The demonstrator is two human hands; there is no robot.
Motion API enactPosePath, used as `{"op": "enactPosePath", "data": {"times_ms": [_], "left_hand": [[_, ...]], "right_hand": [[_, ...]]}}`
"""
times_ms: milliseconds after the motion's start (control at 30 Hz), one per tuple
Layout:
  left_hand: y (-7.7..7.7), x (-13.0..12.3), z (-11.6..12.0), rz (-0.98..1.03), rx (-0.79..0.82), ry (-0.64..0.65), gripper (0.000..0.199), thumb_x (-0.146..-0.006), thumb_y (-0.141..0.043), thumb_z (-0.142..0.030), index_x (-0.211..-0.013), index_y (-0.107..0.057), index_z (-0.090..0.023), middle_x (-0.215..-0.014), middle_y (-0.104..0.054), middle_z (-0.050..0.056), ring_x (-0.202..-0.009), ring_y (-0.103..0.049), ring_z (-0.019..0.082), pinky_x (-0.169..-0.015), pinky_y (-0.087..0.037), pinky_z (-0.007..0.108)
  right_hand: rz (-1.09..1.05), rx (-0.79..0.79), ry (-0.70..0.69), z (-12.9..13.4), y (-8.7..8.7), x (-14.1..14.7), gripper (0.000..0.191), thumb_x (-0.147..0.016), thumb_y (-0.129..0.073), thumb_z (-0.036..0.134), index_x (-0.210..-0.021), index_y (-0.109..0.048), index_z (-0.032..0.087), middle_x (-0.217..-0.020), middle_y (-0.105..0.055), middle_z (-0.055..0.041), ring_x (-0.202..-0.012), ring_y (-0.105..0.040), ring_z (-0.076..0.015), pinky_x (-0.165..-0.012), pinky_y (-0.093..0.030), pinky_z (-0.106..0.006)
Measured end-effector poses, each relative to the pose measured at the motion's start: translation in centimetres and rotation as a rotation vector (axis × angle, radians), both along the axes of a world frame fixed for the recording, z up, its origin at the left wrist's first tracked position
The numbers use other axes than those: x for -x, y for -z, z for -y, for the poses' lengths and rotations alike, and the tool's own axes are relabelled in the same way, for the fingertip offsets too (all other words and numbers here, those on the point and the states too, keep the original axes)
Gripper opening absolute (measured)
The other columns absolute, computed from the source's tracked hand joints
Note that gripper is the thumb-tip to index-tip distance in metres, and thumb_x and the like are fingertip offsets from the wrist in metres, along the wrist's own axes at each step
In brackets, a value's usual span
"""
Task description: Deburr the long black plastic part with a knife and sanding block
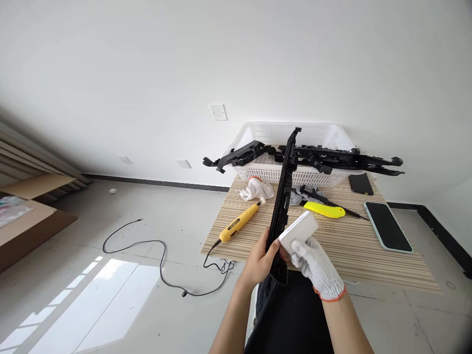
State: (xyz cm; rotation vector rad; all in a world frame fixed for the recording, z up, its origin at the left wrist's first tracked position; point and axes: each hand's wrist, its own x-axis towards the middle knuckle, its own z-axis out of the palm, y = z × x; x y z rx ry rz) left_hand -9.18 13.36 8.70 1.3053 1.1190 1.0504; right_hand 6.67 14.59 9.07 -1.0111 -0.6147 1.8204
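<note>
- Above the desk (354,236), the basket (265,175) looks the biggest worry: black parts (354,160) jut past its rim, and a knock could tip them out.
- Here's the long black piece (282,196), angled up before the basket, the bare left hand (260,263) gripping its lower end; a twist of that grip could swing its top into the others.
- And the white block (299,230), pinched in the gloved right hand (313,263), could slip if the knit fabric slides.
- Around them, pale wall (147,73), glossy floor (140,305), and a trailing black cord (162,250) that could snag a foot.
- On the desk's striped top: a big phone (388,226), a yellow corded tool (239,223), a bright-yellow handle (324,210), a spare glove (256,189).
</note>
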Motion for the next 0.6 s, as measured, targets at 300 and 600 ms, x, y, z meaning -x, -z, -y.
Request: {"op": "enactPosePath", "data": {"times_ms": [300, 600], "left_hand": [[0.29, 0.06, -0.07, -0.019, -0.001, 0.007, 0.03, -0.097, -0.042, -0.045, -0.112, -0.052, -0.02, -0.074, -0.07, 0.001, -0.071, -0.067, 0.022, -0.071, -0.053, 0.034], [0.29, 0.07, -0.05, -0.026, -0.003, 0.027, 0.028, -0.098, -0.041, -0.044, -0.109, -0.051, -0.021, -0.073, -0.069, 0.0, -0.071, -0.067, 0.022, -0.069, -0.052, 0.034]], "right_hand": [[0.015, 0.001, 0.084, 0.24, 0.42, -0.33, 0.037, -0.065, -0.084, 0.042, -0.082, -0.062, 0.018, -0.061, -0.055, 0.0039, -0.048, -0.045, -0.0064, -0.043, -0.037, -0.019], [0.007, -0.028, 0.145, 0.31, 0.56, -0.17, 0.041, -0.064, -0.083, 0.047, -0.084, -0.062, 0.018, -0.059, -0.052, 0.0045, -0.048, -0.043, -0.0065, -0.041, -0.036, -0.018]]}}
